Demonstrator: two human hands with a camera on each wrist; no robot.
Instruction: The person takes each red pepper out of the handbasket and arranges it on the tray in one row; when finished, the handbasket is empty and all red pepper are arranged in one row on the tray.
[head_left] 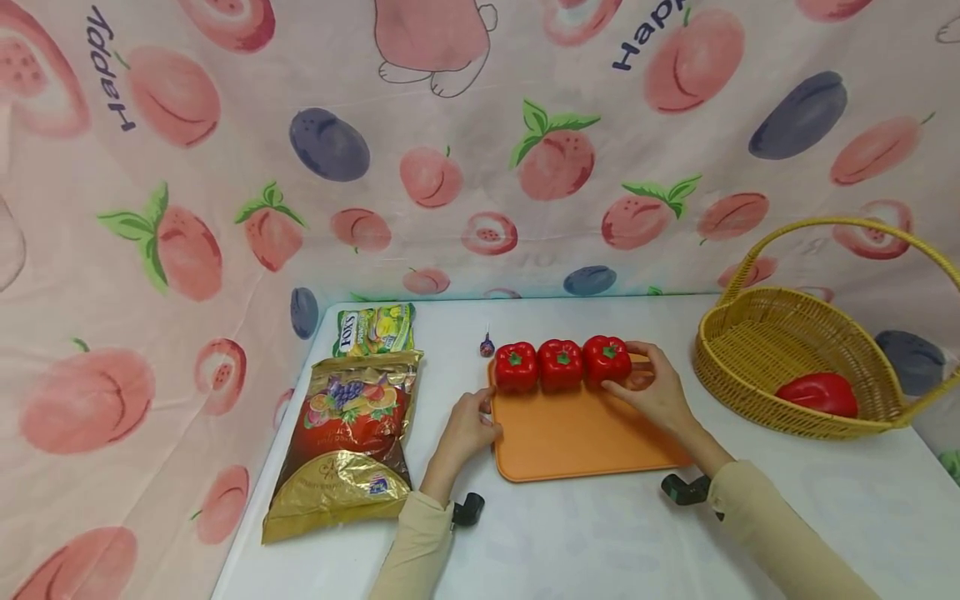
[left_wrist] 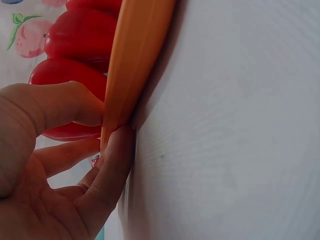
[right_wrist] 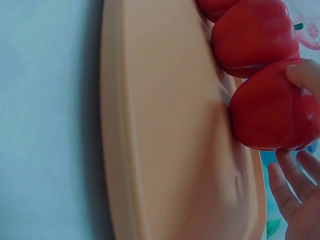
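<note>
Three red bell peppers with green stems stand in a row along the far side of an orange tray (head_left: 585, 437): a left pepper (head_left: 516, 368), a middle pepper (head_left: 560, 365) and a right pepper (head_left: 607, 360). My left hand (head_left: 468, 425) pinches the tray's left edge; in the left wrist view the thumb lies on the rim (left_wrist: 135, 60) and a finger goes under it. My right hand (head_left: 663, 396) holds the right pepper, its thumb on the red skin (right_wrist: 272, 112) and its fingers spread along the other side, as the right wrist view shows.
A yellow wicker basket (head_left: 750, 400) with another red pepper (head_left: 819, 394) inside stands on the right. At left lie a gold and red candy bag (head_left: 348, 442) and a green FOX'S packet (head_left: 375, 330). A small wrapped lollipop (head_left: 487, 345) lies behind the tray.
</note>
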